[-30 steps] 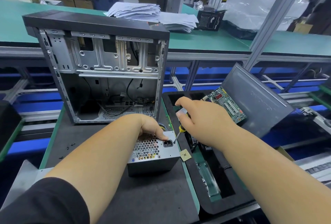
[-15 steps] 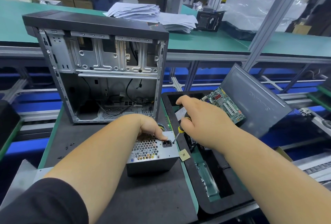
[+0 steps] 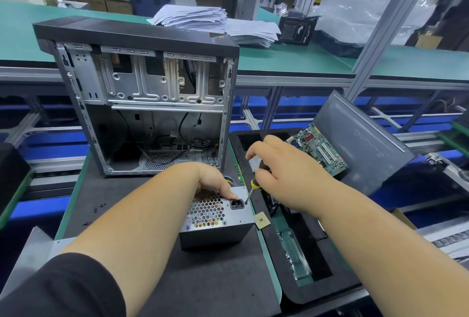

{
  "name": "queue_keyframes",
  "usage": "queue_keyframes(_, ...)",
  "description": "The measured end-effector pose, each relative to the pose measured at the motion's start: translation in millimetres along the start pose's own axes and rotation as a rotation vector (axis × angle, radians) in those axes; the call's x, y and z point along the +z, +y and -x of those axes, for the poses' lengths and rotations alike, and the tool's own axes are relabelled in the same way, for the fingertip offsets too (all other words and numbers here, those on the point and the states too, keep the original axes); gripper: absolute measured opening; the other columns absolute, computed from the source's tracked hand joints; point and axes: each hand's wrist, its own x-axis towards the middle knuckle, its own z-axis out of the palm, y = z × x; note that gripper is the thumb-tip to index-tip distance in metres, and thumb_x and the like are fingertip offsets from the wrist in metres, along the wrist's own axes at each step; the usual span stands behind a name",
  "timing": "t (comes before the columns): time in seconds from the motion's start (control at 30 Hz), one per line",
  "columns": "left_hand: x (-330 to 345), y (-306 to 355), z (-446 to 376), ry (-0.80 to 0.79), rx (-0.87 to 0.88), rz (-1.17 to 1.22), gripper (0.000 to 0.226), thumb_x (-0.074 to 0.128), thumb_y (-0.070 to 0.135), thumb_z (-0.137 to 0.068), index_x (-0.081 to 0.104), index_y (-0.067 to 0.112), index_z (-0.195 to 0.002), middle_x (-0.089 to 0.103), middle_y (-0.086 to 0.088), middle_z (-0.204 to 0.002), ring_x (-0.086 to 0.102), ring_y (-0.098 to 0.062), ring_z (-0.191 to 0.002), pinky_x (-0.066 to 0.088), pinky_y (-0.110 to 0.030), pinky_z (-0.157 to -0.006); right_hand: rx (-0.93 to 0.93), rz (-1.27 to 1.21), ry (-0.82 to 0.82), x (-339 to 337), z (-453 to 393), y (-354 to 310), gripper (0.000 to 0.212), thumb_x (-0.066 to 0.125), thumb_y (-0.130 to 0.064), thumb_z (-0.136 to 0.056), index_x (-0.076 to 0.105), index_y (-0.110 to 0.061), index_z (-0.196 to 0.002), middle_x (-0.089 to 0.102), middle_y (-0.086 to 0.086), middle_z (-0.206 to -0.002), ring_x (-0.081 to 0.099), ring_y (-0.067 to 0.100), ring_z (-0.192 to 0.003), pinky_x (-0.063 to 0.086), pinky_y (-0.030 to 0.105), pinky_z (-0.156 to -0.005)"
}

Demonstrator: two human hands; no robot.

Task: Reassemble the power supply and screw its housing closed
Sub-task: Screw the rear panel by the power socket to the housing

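Head view. Power supply [image 3: 215,217]: grey metal box, resting on the dark mat [image 3: 203,278] that covers the near part of the bench [image 3: 266,261], in front of the open computer case [image 3: 142,98]. Its perforated face with the black socket [image 3: 237,204] points up and toward the viewer.

Left hand [image 3: 215,182]: lies on the far top edge of the power supply, fingers curled over the edge, thumb pressed flat on the metal just behind the socket. It grips the box from behind.

Right hand [image 3: 286,172]: just to the right of the power supply and above it, fingers curled round the handle of a screwdriver [image 3: 251,190] with a yellow-and-black collar. The shaft slants down and left; its tip meets the top right corner of the perforated face, just beside the socket.

Small square chip [image 3: 261,220]: at the right edge of the box, near the bench's green border.

Black foam tray [image 3: 299,291]: to the right, with cut-out pockets; a green circuit board [image 3: 319,149] and a grey side panel [image 3: 360,144] lean at its far end.

Loose screws [image 3: 97,209]: small and dark, on the mat well to the left.

Stacked papers [image 3: 203,20]: on the far green bench [image 3: 304,60].
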Motion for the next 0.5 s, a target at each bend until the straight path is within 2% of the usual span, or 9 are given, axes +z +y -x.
queue_keyframes(0.1, 0.6, -0.2, -0.4, 0.007, 0.000, 0.007, 0.049, 0.065, 0.033, -0.091, 0.059, 0.005, -0.131, 0.057, -0.019, -0.136, 0.055, -0.031, -0.108, 0.038, -0.047, -0.111, 0.001, -0.030, -0.015, 0.2, -1.4, 1.0, 0.029, 0.046, -0.025, -0.096, 0.048, -0.027, -0.125, 0.044, -0.010, -0.100, 0.041, 0.005, -0.074, 0.030, 0.027, -0.060)
queue_keyframes(0.23, 1.1, 0.5, 0.9, 0.021, 0.007, 0.013, 0.045, 0.064, 0.032, -0.093, 0.060, 0.006, -0.130, 0.058, -0.018, -0.133, 0.055, -0.030, -0.108, 0.038, -0.047, -0.111, 0.047, 0.112, 0.025, 1.1, -0.7, -1.5, 0.027, 0.043, -0.048, -0.100, 0.053, -0.030, -0.116, 0.054, -0.011, -0.087, 0.051, 0.015, -0.079, 0.041, 0.031, -0.063)
queue_keyframes(0.3, 1.3, 0.9, 1.4, 0.017, 0.006, 0.015, 0.045, 0.064, 0.031, -0.093, 0.060, 0.006, -0.131, 0.058, -0.018, -0.134, 0.055, -0.031, -0.107, 0.038, -0.047, -0.111, 0.055, 0.159, 0.039, 0.9, 0.9, -2.5, 0.029, 0.038, -0.051, -0.100, 0.056, -0.030, -0.108, 0.059, -0.010, -0.087, 0.056, 0.017, -0.082, 0.047, 0.032, -0.065)
queue_keyframes(0.4, 1.2, 0.9, 0.5, 0.024, 0.004, 0.014, 0.047, 0.064, 0.032, -0.093, 0.058, 0.006, -0.132, 0.056, -0.018, -0.137, 0.054, -0.031, -0.110, 0.037, -0.049, -0.112, 0.030, 0.075, 0.016, -0.5, 1.3, -2.9, 0.024, 0.038, -0.035, -0.098, 0.053, -0.028, -0.115, 0.053, -0.010, -0.096, 0.053, 0.018, -0.085, 0.046, 0.034, -0.067)
queue_keyframes(0.5, 0.7, 0.6, -1.1, 0.017, 0.000, 0.009, 0.049, 0.064, 0.033, -0.093, 0.058, 0.006, -0.133, 0.056, -0.019, -0.138, 0.054, -0.030, -0.108, 0.037, -0.048, -0.112, 0.000, 0.005, -0.022, -2.3, -0.9, -3.4, 0.030, 0.042, -0.025, -0.095, 0.048, -0.027, -0.125, 0.046, -0.011, -0.097, 0.046, 0.015, -0.080, 0.040, 0.033, -0.065)
